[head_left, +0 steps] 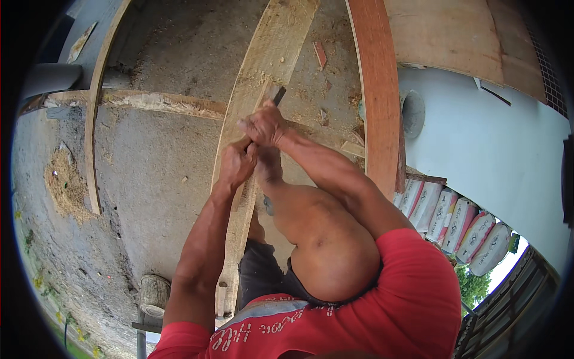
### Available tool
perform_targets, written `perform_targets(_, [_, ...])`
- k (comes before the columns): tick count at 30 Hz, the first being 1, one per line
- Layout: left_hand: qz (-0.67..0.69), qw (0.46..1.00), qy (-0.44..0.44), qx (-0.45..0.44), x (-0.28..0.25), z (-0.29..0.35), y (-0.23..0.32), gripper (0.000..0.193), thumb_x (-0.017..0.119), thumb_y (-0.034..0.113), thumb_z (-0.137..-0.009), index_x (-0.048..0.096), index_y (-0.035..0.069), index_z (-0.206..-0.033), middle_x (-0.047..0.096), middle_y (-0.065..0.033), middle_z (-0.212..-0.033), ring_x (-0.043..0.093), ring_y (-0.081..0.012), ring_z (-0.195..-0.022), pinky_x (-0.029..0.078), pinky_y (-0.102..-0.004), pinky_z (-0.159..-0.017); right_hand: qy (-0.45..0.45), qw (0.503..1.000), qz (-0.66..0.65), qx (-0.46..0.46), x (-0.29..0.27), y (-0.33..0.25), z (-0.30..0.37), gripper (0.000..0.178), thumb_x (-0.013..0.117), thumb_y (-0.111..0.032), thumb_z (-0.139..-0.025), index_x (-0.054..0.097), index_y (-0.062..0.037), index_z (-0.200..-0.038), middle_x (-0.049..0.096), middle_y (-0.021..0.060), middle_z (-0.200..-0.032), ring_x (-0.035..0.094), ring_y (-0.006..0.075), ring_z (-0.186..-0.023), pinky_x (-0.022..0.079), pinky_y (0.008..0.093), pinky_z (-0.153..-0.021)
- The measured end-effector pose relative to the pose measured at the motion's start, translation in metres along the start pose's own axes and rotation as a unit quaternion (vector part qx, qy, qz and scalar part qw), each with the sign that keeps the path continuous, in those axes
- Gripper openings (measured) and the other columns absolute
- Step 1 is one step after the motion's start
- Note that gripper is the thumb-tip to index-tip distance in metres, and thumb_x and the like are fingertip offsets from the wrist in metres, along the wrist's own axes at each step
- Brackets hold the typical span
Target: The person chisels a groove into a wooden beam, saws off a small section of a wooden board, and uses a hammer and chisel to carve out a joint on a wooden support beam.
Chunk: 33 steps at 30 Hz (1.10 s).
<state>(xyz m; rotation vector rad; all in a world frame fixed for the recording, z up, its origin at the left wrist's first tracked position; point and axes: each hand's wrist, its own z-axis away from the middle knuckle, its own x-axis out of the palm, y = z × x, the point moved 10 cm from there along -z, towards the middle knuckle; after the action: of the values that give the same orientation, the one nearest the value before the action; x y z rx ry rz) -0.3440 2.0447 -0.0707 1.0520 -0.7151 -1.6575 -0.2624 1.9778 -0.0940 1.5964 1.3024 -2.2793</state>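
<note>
A long pale plank [286, 42] runs from the far side toward my body, with fine wood shavings on its face. My right hand [264, 125] is closed above it around a tool with a dark, flat end [277, 94]; the fingers hide the rest, so its kind does not show. A narrow wooden strip [262, 96] lies along the plank beside that hand. Just nearer to me, touching the right hand, my left hand [238, 161] is closed in a fist, and what it grips is hidden. My bare foot [270, 164] presses down close by both hands.
A reddish-brown board [378, 78] stands to the right. A crossbeam [161, 103] and a thin batten [94, 131] lie left, near a sawdust heap [64, 185]. Several stacked sacks [460, 221] and a white sheet [490, 155] are farther right.
</note>
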Motion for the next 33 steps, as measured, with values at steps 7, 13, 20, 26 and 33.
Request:
perform_targets(7, [0.002, 1.000, 0.016, -0.009, -0.006, -0.005, 0.000, 0.023, 0.056, 0.021, -0.093, 0.069, 0.003, -0.099, 0.065, -0.0259, -0.077, 0.065, -0.0436, -0.072, 0.052, -0.0452, -0.066, 0.005, 1.000, 0.006, -0.015, -0.011, -0.010, -0.012, 0.053, 0.048, -0.048, -0.092, 0.068, -0.0121, -0.057, 0.064, 0.0158, -0.060, 0.066, 0.0328, -0.066, 0.040, 0.0450, -0.085])
perform_targets(13, [-0.003, 0.999, 0.033, 0.018, -0.003, -0.004, -0.014, 0.025, 0.055, 0.022, -0.096, 0.068, 0.000, -0.094, 0.058, -0.0133, -0.060, 0.060, -0.0177, -0.056, 0.048, -0.0367, -0.057, -0.002, 0.999, -0.012, -0.039, -0.002, -0.025, -0.001, 0.055, 0.046, -0.050, -0.092, 0.069, -0.0101, -0.061, 0.065, 0.0176, -0.064, 0.067, 0.0337, -0.068, 0.040, 0.0456, -0.084])
perform_targets(20, [-0.011, 0.997, 0.062, 0.042, -0.004, -0.001, -0.010, 0.028, 0.054, 0.025, -0.096, 0.067, 0.001, -0.097, 0.062, -0.0198, -0.072, 0.063, -0.0317, -0.065, 0.049, -0.0388, -0.059, -0.066, 0.997, 0.026, -0.036, 0.015, -0.017, -0.002, 0.062, 0.043, -0.056, -0.091, 0.070, -0.0096, -0.061, 0.066, 0.0173, -0.065, 0.066, 0.0363, -0.073, 0.038, 0.0480, -0.090])
perform_targets(26, [0.069, 0.996, 0.021, -0.055, 0.006, 0.016, -0.024, 0.026, 0.055, 0.024, -0.094, 0.067, 0.000, -0.093, 0.061, -0.0270, -0.073, 0.063, -0.0449, -0.068, 0.050, -0.0443, -0.062, 0.001, 0.999, -0.003, -0.042, 0.004, -0.019, 0.012, 0.057, 0.050, -0.051, -0.090, 0.065, -0.0094, -0.054, 0.061, 0.0164, -0.058, 0.063, 0.0347, -0.067, 0.039, 0.0459, -0.084])
perform_targets(33, [0.064, 0.995, -0.011, -0.076, 0.002, -0.001, -0.026, 0.028, 0.055, 0.025, -0.095, 0.069, 0.003, -0.104, 0.064, -0.0256, -0.075, 0.070, -0.0376, -0.072, 0.052, -0.0416, -0.065, -0.072, 0.997, -0.007, 0.012, 0.001, -0.007, -0.017, 0.061, 0.047, -0.052, -0.092, 0.064, -0.0090, -0.052, 0.061, 0.0146, -0.056, 0.067, 0.0334, -0.075, 0.038, 0.0496, -0.097])
